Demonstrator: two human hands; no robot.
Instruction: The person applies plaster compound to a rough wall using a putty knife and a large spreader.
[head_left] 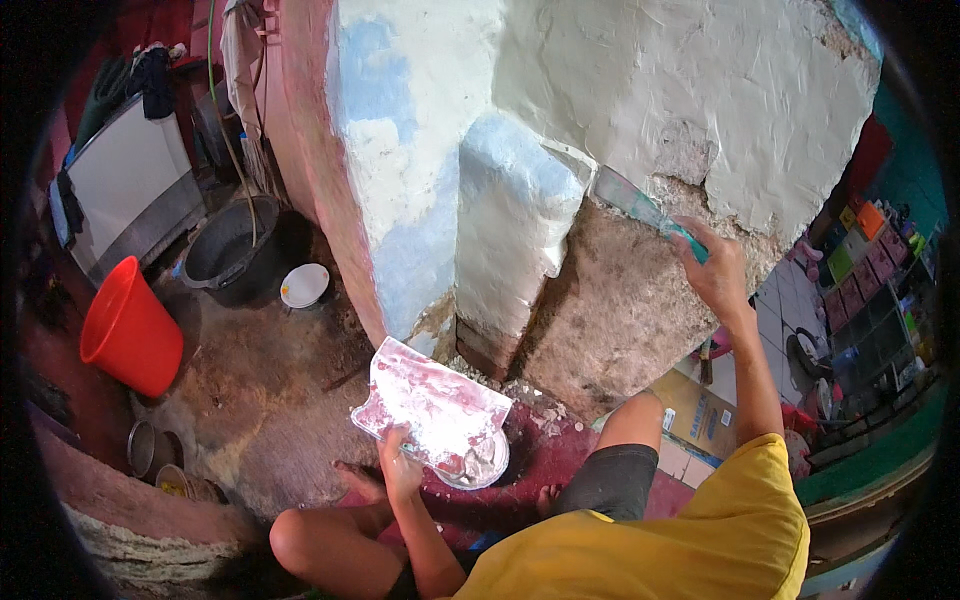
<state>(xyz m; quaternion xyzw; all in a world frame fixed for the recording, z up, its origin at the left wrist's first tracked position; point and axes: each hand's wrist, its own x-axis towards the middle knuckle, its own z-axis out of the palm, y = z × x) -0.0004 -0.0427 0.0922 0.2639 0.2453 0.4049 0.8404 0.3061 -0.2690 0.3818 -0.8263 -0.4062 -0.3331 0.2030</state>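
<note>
My right hand (715,268) is closed round the teal handle of a putty knife (628,198). Its blade lies against the wall, by a ragged edge where pale plaster (590,75) meets bare brown masonry (620,310). To the left of the blade juts a blue-and-white plastered ledge (515,200). Lower down, my left hand (400,468) grips the near edge of a flat board (425,395) smeared with white putty. Partly under the board's right end is a round tub (482,465) of whitish paste; whether the two touch I cannot tell.
At left stand a red bucket (135,330), a black basin (225,250) with a hose in it, and a white lid (304,286). A cardboard box (695,412) lies beside my right knee. Dishes and shelves crowd the far right. Plaster crumbs lie along the wall's foot.
</note>
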